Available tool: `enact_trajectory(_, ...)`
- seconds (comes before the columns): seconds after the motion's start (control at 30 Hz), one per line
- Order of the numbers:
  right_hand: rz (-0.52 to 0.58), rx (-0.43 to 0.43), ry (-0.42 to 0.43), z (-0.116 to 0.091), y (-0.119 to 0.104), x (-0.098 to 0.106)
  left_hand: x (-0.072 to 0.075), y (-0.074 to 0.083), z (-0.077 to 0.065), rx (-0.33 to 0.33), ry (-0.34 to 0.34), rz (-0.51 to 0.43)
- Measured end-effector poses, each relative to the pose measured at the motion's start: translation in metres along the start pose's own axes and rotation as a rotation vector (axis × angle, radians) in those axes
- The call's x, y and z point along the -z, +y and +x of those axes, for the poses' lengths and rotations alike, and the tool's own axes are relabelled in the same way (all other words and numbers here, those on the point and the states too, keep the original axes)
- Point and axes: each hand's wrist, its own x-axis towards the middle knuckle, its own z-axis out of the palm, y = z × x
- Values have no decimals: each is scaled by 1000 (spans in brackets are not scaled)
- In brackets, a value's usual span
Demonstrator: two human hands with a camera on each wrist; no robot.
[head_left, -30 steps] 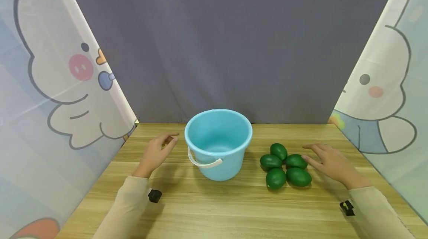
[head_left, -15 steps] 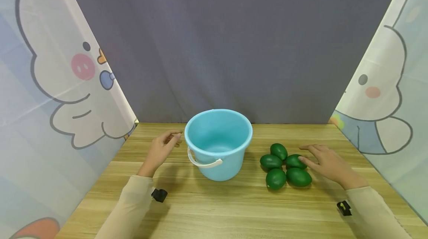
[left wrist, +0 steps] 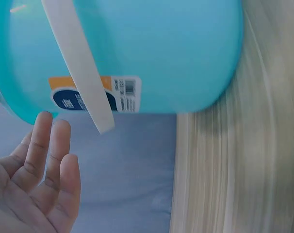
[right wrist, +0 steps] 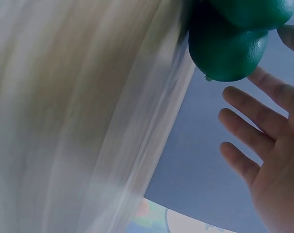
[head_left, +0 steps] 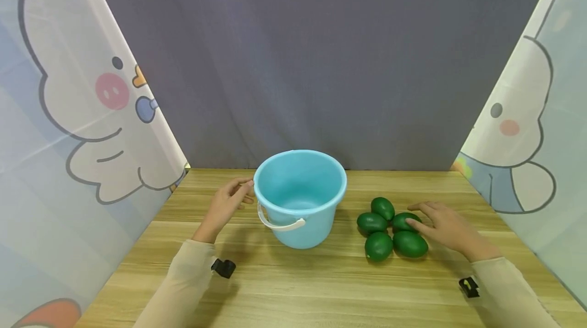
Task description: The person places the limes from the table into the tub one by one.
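Note:
A light blue plastic bucket (head_left: 300,226) with a white handle (head_left: 284,225) stands upright on the table. My left hand (head_left: 229,200) is at its left rim, thumb tip right by the edge and the other fingers loosely extended. In the left wrist view those fingers (left wrist: 40,150) lie beside the bucket's rim. Several smooth green oval fruits, like limes or avocados, lie clustered right of the bucket. My right hand (head_left: 445,226) hovers over the rearmost right fruit (head_left: 403,221), thumb overlapping it. In the right wrist view its fingers (right wrist: 256,111) are spread beside a fruit (right wrist: 227,56).
The wooden table (head_left: 298,292) reaches back to a grey curtain (head_left: 316,63). Cartoon-printed cloths hang at the left and right sides. A sticker (left wrist: 125,94) is on the bucket's side, and each wrist wears a black camera.
My left hand has moved right to the bucket's rim. The right hand has shifted slightly left over the fruits. Bucket and fruits stay about where they were.

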Motion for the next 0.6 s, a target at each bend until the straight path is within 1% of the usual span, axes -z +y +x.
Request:
enact_trajectory(0.13,18,18,12,0,-1,-2,-2,5,0,28,-31,-41)
enact_trajectory(0.23,16,25,18,1,-1,-3,-3,7,0,43,-41,-74)
enact_trajectory(0.4,11,19,0,2,-2,-3,-6,9,0,65,-52,-126)
enact_trajectory(0.6,25,16,-14,3,-3,-3,-8,11,1,109,-64,-193)
